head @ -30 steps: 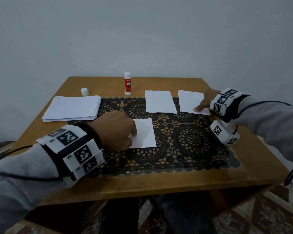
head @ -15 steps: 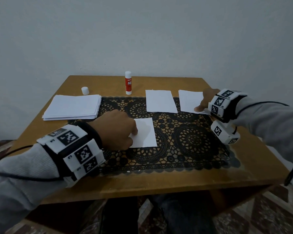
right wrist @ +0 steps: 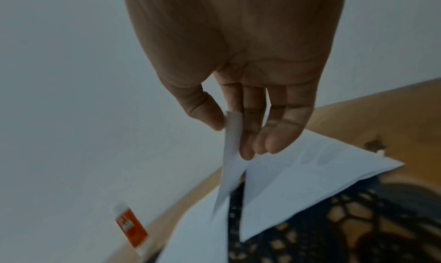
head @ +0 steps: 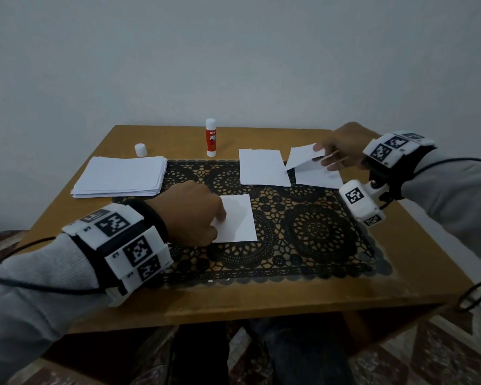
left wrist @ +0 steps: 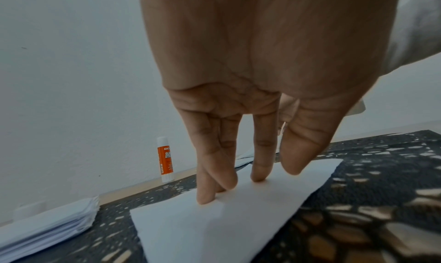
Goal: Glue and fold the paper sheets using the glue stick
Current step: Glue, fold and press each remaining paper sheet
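My left hand [head: 218, 218] presses its straight fingertips [left wrist: 259, 172] on the near white sheet [head: 238, 218] lying on the black lace mat [head: 311, 232]. My right hand [head: 321, 154] pinches the edge of a white sheet [head: 301, 158] between thumb and fingers [right wrist: 248, 150], holding it tilted above another sheet [head: 318, 177] at the far right. A third sheet [head: 263, 168] lies flat between them. The uncapped red and white glue stick [head: 210, 138] stands upright at the table's back, apart from both hands.
A stack of white sheets [head: 120, 176] sits at the back left, with the small white cap [head: 140, 150] behind it. The wooden table [head: 261, 295] ends close to me and at the right. A grey wall rises behind it.
My right hand has risen from the far right paper and now holds one sheet lifted off the one below. The left hand has stayed on the near sheet.
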A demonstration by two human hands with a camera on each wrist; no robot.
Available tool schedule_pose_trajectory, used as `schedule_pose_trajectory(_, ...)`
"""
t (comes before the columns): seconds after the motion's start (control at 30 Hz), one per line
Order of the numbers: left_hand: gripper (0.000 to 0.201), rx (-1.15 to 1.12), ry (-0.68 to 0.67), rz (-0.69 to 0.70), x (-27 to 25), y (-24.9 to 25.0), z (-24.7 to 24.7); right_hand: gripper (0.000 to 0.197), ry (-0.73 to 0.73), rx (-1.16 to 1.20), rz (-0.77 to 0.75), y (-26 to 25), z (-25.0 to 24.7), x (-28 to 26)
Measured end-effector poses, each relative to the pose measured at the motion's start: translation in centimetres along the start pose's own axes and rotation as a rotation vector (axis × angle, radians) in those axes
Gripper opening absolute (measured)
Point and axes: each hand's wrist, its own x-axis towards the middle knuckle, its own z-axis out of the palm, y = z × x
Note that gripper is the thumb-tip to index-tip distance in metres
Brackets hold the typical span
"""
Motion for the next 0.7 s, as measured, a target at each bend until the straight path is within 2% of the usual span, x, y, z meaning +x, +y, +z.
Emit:
schedule_pose_trajectory(0.13, 0.046, -0.013, -0.025, -0.017, -0.2, 0.1, -0.1, 0.019, 0.052, -0.113, -0.269, -0.4, -0.5, -0.9)
schedule_pose_trajectory(0.23, 0.044, -0.054, -0.046, -0.024, -0.3, 0.0, -0.2, 0.003, 0.079, -0.203, -0.47, -0.9, -0.5, -1.9)
schedule_pose_trajectory(0.3, 0.04, -0.111, -0.054, -0.022, -0.3, -0.3, -0.4, 0.014, 0.139, -0.228, -0.573, -1.5, -0.3, -2.5)
schedule_pose_trajectory(0.47, 0.037, -0.248, -0.072, -0.011, -0.1, -1.2, -0.6, 0.027, 0.235, -0.135, -0.708, -4.1, 0.3, -4.9)
schedule_pose_trajectory(0.53, 0.036, -0.326, 0.011, -0.047, 0.0, -1.5, -0.5, 0.027, 0.235, -0.072, -0.73, -5.1, 0.7, -6.1)
schedule_pose_trajectory(0.63, 0.051, -0.682, 0.166, -0.117, -0.2, -1.9, -0.6, 0.035, 0.164, 0.06, -0.715, -6.3, 1.7, -7.8)
schedule_pose_trajectory(0.7, 0.066, -1.059, 0.159, -0.11, -0.4, -1.6, -1.1, 0.024, 0.109, 0.161, -0.684, -6.7, 2.7, -8.6)
